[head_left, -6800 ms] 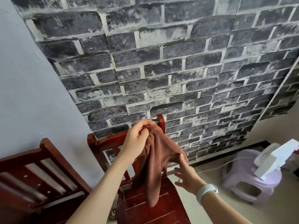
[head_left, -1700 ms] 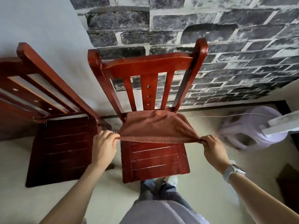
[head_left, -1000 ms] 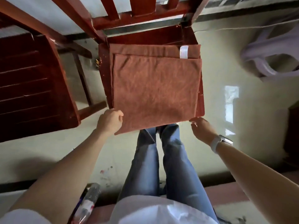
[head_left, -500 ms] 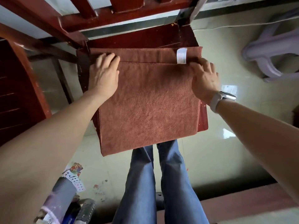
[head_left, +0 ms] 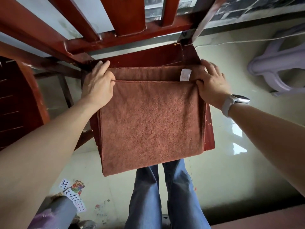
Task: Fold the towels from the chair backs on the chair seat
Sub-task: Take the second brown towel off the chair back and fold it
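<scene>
Both hands grip far corners | towel (head_left: 148, 123) between (on seat (head_left: 209, 138))

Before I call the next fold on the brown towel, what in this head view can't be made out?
Head view only:
- Lower layer of the brown terry towel: covered by the top layer, only its far strip shows.
- White label: too small to read.
- Wooden chair seat: mostly under the towel.
- Left hand and right hand fingertips: tucked under the towel's edge.
- Lilac plastic stool: cut off by the right edge.
</scene>
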